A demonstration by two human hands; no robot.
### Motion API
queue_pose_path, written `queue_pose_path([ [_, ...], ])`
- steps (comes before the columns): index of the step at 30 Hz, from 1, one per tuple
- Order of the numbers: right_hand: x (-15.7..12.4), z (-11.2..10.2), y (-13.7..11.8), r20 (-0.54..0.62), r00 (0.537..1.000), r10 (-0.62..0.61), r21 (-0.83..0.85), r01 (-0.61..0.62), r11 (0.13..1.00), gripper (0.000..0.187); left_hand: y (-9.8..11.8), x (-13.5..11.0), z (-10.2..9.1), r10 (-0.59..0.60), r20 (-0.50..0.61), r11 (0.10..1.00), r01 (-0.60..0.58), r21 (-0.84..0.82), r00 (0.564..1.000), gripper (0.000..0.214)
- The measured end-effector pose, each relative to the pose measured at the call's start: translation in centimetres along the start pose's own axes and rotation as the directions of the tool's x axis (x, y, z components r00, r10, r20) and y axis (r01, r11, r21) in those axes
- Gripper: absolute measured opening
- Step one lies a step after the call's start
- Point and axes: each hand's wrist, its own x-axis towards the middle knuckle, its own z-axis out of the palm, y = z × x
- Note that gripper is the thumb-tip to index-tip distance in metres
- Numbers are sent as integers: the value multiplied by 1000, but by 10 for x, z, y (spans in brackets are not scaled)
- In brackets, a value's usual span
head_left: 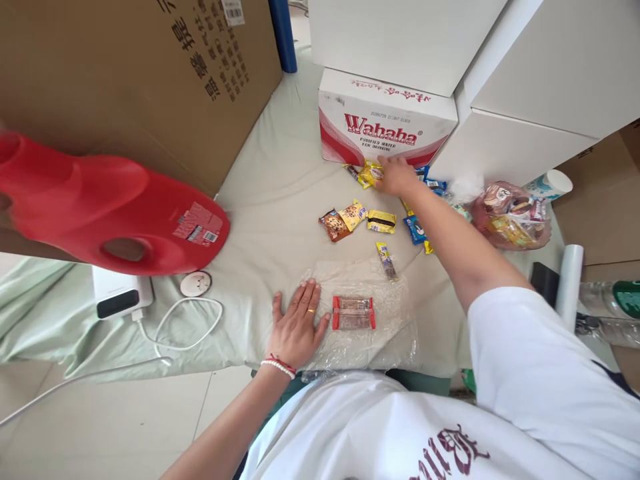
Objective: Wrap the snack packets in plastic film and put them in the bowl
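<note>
My left hand (pixel 299 326) lies flat, fingers spread, on the edge of a clear plastic bag (pixel 395 333) spread on the pale green cloth (pixel 270 200). A red-ended snack bar (pixel 354 313) rests on the bag beside that hand. My right hand (pixel 395 175) reaches far forward, its fingers closed down over a yellow snack packet (pixel 371 175) in front of the Wahaha box (pixel 385 120). Several small snack packets lie between: a cookie packet (pixel 334 225), a yellow one (pixel 353 215), a sandwich biscuit (pixel 381 221), a thin bar (pixel 387 260).
A red detergent jug (pixel 115 213) lies on its side at the left, before a big cardboard carton (pixel 150 67). A white power bank (pixel 120 293) with cable and a round white device (pixel 195 283) sit below it. A filled bag of snacks (pixel 510 217), paper cup (pixel 553 183) and white boxes (pixel 530 80) stand right.
</note>
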Motion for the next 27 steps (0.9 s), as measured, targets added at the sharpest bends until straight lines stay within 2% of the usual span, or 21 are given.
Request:
queue_pose_path([
  [2, 1, 23, -21, -75, 997, 29, 21, -27, 999, 63, 1, 0, -1, -2, 10, 1000, 2, 1, 1000, 67],
  [5, -7, 40, -21, -134, 991, 23, 24, -20, 1000, 52, 1, 0, -1, 2, 6, 1000, -2, -10, 1000, 67],
  [8, -19, 36, 5, -160, 986, -56, -26, 52, 998, 48, 1, 0, -1, 9, -3, 1000, -9, -23, 1000, 67],
  [10, -27, 27, 22, -157, 987, -25, -70, 14, 997, 46, 0, 0, 0, 14, -10, 999, -15, -31, 1000, 67],
  [12, -34, 20, 29, -178, 984, 10, -82, -25, 996, 45, 0, 0, 1, 22, -16, 999, -22, -37, 1000, 67],
  [13, -37, 18, 26, -191, 981, -26, -73, 13, 997, 44, 0, 0, 1, 24, -18, 999, -25, -38, 1000, 67],
  [15, -42, 19, 10, -180, 958, -222, -39, 219, 975, 45, 0, 0, 2, 29, -19, 999, -30, -33, 999, 67],
  [17, -46, 25, -15, -95, 903, -420, 2, 422, 907, 50, 0, 0, 3, 30, -19, 999, -31, -21, 999, 68],
  [18, -47, 28, -28, -36, 884, -466, 19, 466, 884, 52, 0, 0, 3, 30, -18, 999, -30, -14, 999, 68],
  [21, -50, 35, -53, 114, 901, -418, 24, 418, 908, 49, -1, 0, 4, 31, -14, 1000, -31, -2, 999, 68],
  [23, -56, 35, -53, 144, 925, -352, 31, 351, 936, 48, -1, 1, 4, 34, -12, 999, -34, -5, 999, 68],
  [25, -71, 35, -42, 76, 951, -299, 66, 294, 953, 49, 0, 1, 3, 29, -11, 999, -29, -13, 1000, 67],
  [27, -100, 36, -22, -63, 969, -238, 137, 245, 960, 42, 2, 1, 2, 14, -9, 1000, -14, -26, 1000, 67],
])
